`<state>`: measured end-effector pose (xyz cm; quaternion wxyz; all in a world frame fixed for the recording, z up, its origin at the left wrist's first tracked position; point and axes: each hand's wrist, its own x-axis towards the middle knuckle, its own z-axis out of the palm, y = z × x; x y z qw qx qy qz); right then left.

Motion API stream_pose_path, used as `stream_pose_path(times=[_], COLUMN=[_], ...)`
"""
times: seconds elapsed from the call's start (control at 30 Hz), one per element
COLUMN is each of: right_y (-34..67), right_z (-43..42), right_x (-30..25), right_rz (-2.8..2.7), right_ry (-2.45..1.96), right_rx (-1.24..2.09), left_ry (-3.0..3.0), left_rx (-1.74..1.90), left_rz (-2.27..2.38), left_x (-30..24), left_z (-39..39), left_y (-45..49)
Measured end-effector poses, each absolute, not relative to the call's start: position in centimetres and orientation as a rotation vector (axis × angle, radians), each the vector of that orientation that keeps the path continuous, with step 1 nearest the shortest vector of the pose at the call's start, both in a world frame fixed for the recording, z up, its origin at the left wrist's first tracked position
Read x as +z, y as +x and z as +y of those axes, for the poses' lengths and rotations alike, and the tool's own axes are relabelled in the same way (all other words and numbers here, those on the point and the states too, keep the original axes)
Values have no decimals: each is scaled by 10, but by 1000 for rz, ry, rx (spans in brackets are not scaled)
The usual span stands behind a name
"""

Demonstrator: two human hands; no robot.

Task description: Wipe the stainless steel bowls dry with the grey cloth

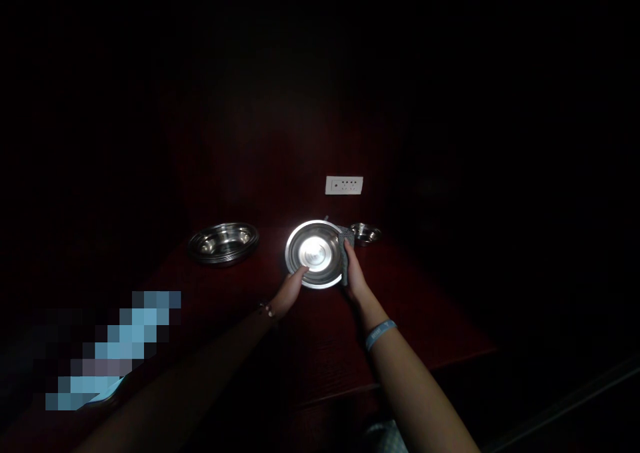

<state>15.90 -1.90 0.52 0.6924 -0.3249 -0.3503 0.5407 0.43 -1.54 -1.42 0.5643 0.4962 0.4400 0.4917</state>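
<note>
A shiny steel bowl (315,254) is held up in front of me, its inside facing me and catching bright light. My left hand (291,292) grips its lower left rim, thumb over the inner side and the other fingers hidden behind. At the right rim, my right hand (354,273) presses a grey cloth (344,253) against the bowl, with the cloth folded over the edge. Most of the right fingers are out of sight behind the cloth and bowl.
Stacked wide steel bowls (224,243) stand on the dark red table (425,320) to the left. A smaller steel bowl (366,233) sits behind my right hand. On the back wall is a white socket panel (344,185). A pixelated blue patch (125,346) lies lower left. Surroundings are very dark.
</note>
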Motion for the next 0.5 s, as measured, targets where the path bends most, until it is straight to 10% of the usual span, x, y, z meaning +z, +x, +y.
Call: stream_pose_path(times=[0.5], right_y=[160], right_z=[-19], right_x=[5], right_rz=[-765], right_ry=[-722], right_rx=[1211], left_ry=[1092], left_rx=[1168], left_rz=[1030], left_x=[-11], left_z=[-21], left_y=[5])
